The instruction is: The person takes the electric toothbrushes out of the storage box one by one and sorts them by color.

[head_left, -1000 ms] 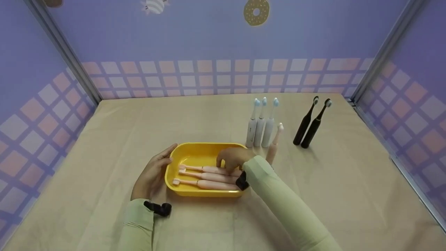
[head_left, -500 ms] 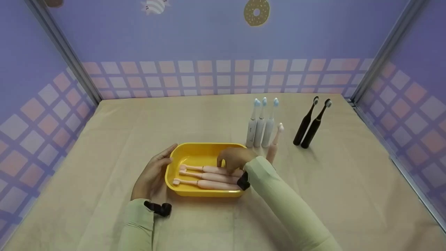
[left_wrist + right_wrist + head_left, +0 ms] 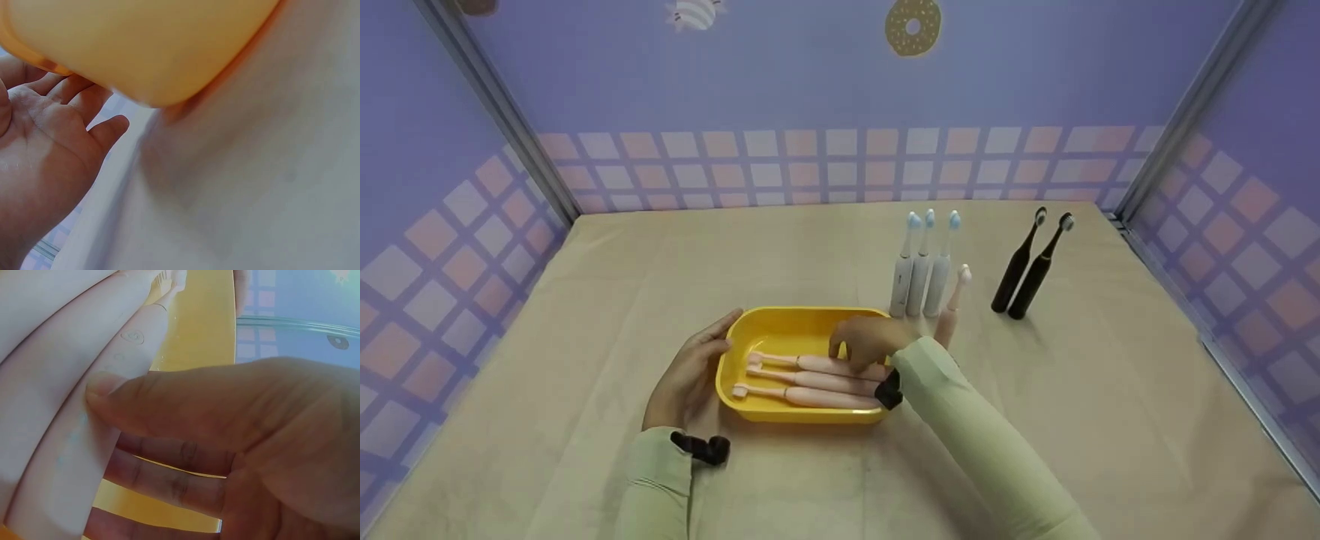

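Observation:
Three pink electric toothbrushes lie side by side in a yellow tray, heads to the left. My right hand reaches in over the tray's right side and pinches the rearmost pink toothbrush by its handle. In the right wrist view the thumb lies on that handle, with the other fingers along its far side. Just in front are the middle toothbrush and the front toothbrush. My left hand rests against the tray's left end; the left wrist view shows its fingers loosely extended along the outer wall.
Right of the tray, another pink toothbrush stands upright. Behind it are three white toothbrushes, standing close together. Two black toothbrushes stand farther right. Patterned walls enclose the cloth-covered table at the back and sides.
My right hand and its wrist have shifted very slightly to the right, and the toothbrushes in the tray have slid a little with them. The left hand and tray hold still.

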{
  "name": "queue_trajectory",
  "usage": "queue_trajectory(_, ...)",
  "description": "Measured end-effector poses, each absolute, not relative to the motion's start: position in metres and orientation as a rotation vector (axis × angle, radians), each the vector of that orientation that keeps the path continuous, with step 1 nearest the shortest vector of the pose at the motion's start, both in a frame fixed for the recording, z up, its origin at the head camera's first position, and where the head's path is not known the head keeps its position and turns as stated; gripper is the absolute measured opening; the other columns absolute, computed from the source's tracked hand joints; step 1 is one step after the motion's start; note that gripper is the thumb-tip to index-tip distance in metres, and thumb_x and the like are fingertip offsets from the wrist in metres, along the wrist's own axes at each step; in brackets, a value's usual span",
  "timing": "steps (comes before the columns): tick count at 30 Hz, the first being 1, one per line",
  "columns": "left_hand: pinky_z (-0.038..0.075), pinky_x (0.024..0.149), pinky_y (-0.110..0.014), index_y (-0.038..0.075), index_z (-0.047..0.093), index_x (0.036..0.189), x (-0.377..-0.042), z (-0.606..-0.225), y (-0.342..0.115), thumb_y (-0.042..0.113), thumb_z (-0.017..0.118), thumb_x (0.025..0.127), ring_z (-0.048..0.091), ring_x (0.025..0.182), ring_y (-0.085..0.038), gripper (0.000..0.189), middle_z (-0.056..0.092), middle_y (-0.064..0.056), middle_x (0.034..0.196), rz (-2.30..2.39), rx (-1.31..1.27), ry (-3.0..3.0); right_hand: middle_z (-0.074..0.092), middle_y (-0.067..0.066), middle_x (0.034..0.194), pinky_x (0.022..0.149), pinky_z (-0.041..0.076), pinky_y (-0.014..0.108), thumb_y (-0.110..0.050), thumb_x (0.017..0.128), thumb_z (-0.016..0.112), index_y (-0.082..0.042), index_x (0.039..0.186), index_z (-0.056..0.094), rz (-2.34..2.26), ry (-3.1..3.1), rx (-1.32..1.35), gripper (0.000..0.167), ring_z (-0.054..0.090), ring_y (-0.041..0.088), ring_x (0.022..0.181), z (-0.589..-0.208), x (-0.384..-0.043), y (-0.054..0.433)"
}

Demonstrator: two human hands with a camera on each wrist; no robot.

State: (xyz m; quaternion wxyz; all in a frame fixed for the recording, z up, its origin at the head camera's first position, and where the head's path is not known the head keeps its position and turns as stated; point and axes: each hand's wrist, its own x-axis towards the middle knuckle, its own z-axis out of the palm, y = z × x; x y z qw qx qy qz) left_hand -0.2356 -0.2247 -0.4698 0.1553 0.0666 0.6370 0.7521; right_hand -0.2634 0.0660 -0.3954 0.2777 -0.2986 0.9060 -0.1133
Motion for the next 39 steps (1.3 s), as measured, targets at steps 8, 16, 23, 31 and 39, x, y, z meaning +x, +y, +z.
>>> queue_trajectory(8,0.038,0.108,-0.02,0.011,0.02,0.155,-0.235,-0.47,-0.224,0.005,0.037,0.1,0.016,0.149,-0.018,0.058,0.012,-0.002,0.162,2.16,0.189,1.811,0.067,0.007,0.109,0.071,0.054,0.03,0.001,0.084,0.063,-0.012,0.123,0.065,-0.34,2.415,-0.829,0.042,0.06,0.016,0.086,-0.394,-0.265,0.067)
queue_trajectory(16,0.036,0.108,-0.018,0.01,0.019,0.155,-0.236,-0.47,-0.224,0.004,0.036,0.099,0.012,0.149,-0.016,0.058,0.012,-0.001,0.163,2.167,0.19,1.798,0.069,0.01,0.106,0.077,0.056,0.033,0.002,0.084,0.062,-0.009,0.125,0.065,-0.363,2.434,-0.882,0.042,0.062,0.018,0.09,-0.394,-0.265,0.067)
queue_trajectory(23,0.035,0.111,-0.023,0.012,0.02,0.155,-0.237,-0.47,-0.223,0.005,0.038,0.098,0.016,0.148,-0.018,0.06,0.013,-0.001,0.162,2.168,0.189,1.777,0.07,0.01,0.105,0.08,0.056,0.033,0.0,0.086,0.063,-0.007,0.123,0.066,-0.38,2.463,-0.972,0.038,0.063,0.019,0.088,-0.391,-0.263,0.067)
queue_trajectory(31,0.033,0.113,-0.027,0.014,0.022,0.155,-0.237,-0.469,-0.225,0.006,0.039,0.099,0.016,0.149,-0.016,0.059,0.013,0.0,0.162,2.133,0.172,1.819,0.07,0.012,0.105,0.078,0.057,0.033,0.003,0.084,0.061,-0.007,0.123,0.066,-0.43,2.451,-0.995,0.04,0.064,0.02,0.087,-0.383,-0.26,0.072)
queue_trajectory(39,0.028,0.115,-0.029,0.013,0.022,0.154,-0.236,-0.467,-0.224,0.002,0.034,0.098,0.018,0.148,-0.016,0.059,0.016,-0.001,0.162,2.11,0.156,1.865,0.071,0.01,0.105,0.079,0.057,0.032,0.005,0.083,0.059,-0.008,0.123,0.066,-0.463,2.472,-1.041,0.042,0.065,0.019,0.087,-0.376,-0.255,0.078)
